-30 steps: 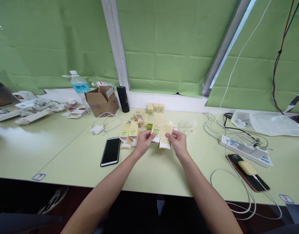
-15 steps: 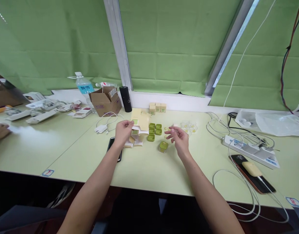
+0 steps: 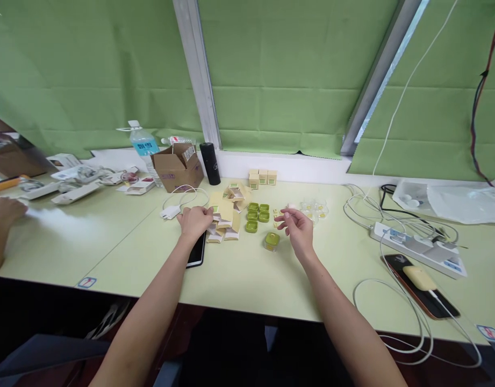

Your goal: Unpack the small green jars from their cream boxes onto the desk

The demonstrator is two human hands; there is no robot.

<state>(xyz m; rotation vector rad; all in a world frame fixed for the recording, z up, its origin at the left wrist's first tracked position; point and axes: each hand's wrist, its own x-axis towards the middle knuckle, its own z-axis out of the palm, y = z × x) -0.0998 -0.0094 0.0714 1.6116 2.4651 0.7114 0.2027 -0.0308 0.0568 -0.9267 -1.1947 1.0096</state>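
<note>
My left hand (image 3: 195, 221) pinches the edge of a flat cream-coloured carton (image 3: 222, 206) with a green label. The carton lies over a heap of similar cartons (image 3: 232, 232), and a dark phone (image 3: 198, 251) is partly under my left wrist. My right hand (image 3: 299, 230) hovers with loosely curled fingers apart, nothing visible in them. Small yellowish pieces (image 3: 275, 213) lie beside its fingertips. Left of these are several green square lids (image 3: 252, 215). A small clear container with a green lid (image 3: 272, 241) stands in front. Clear containers (image 3: 315, 207) are grouped behind my right hand.
Small cream boxes (image 3: 263, 177) stand by the wall. A brown cardboard box (image 3: 178, 171), black bottle (image 3: 209, 164) and white charger (image 3: 170, 212) are at left. A power strip (image 3: 418, 250), cables and another phone (image 3: 408, 306) occupy the right. Another person's hand (image 3: 5, 215) rests far left.
My left hand has moved left and slightly down with the flat carton, laying it over the heap. My right hand has stayed nearly still. The other person's hand reaches further into view.
</note>
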